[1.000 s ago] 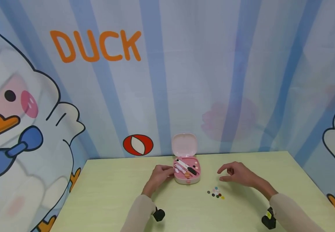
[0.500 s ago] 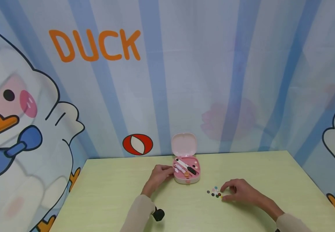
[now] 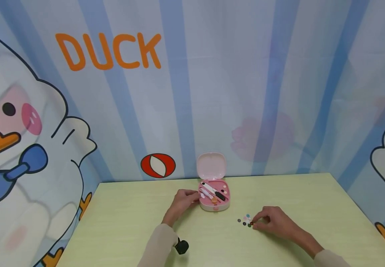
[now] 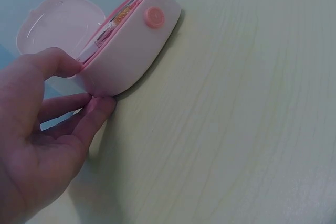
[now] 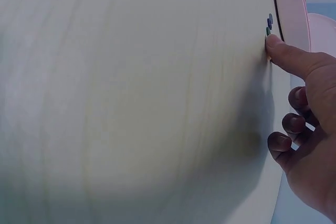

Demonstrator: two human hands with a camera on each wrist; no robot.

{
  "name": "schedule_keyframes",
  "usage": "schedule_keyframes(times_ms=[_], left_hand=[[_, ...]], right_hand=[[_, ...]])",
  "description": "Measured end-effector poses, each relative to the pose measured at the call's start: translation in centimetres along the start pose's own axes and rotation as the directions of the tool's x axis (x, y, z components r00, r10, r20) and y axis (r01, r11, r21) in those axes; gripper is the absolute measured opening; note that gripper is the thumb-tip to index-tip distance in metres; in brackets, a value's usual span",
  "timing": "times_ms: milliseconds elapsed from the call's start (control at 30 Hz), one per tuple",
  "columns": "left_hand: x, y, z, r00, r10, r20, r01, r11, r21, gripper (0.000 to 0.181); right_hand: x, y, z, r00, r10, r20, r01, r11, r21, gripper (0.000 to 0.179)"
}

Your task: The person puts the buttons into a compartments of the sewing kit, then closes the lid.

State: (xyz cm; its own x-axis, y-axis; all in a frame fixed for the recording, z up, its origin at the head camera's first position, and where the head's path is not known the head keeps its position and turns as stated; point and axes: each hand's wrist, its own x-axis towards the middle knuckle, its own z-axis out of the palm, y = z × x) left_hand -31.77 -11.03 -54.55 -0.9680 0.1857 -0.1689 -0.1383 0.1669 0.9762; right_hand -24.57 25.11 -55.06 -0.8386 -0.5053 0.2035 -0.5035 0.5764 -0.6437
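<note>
A small pink sewing-kit box [image 3: 214,205] stands at the back of the table with its lid [image 3: 211,166] raised. Inside lie a white-and-black tool [image 3: 213,190] and an orange round piece [image 3: 214,200]. My left hand [image 3: 183,203] grips the box's left side, with the thumb [image 4: 65,65] on the rim and the other fingers low against the wall. To the right of the box, several small coloured buttons [image 3: 248,216] lie in a loose cluster. My right hand [image 3: 275,222] pinches at the cluster's right edge between thumb and forefinger; a yellowish button edge shows at the fingertips, mostly hidden.
The pale wooden table [image 3: 132,215] ends at the back against a blue-striped cloth [image 3: 212,92] printed with ducks. A black wrist camera [image 3: 181,246] hangs under the left sleeve [image 3: 159,244].
My right hand has come down to the buttons, and its thumb and forefinger have closed at the cluster's right edge, where the yellow button showed. The left hand stays on the box.
</note>
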Motion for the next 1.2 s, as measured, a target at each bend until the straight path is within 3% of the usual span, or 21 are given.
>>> schedule_keyframes(times_ms=[400, 867, 1200], left_hand=[[0.04, 0.01, 0.01, 1.0, -0.011, 0.001, 0.011, 1.0, -0.007, 0.039], [0.01, 0.09, 0.1, 1.0, -0.015, -0.011, 0.016, 1.0, 0.018, 0.038], [-0.13, 0.27, 0.14, 1.0, -0.001, -0.005, 0.001, 1.0, -0.011, 0.039]], right_hand=[[-0.16, -0.42, -0.2, 1.0, -0.014, -0.012, 0.014, 1.0, -0.005, 0.005], [-0.88, 0.31, -0.63, 0.999, -0.033, 0.039, 0.032, 0.999, 0.028, 0.005], [-0.44, 0.02, -0.56, 0.997, -0.015, 0.072, 0.013, 1.0, 0.023, 0.008]])
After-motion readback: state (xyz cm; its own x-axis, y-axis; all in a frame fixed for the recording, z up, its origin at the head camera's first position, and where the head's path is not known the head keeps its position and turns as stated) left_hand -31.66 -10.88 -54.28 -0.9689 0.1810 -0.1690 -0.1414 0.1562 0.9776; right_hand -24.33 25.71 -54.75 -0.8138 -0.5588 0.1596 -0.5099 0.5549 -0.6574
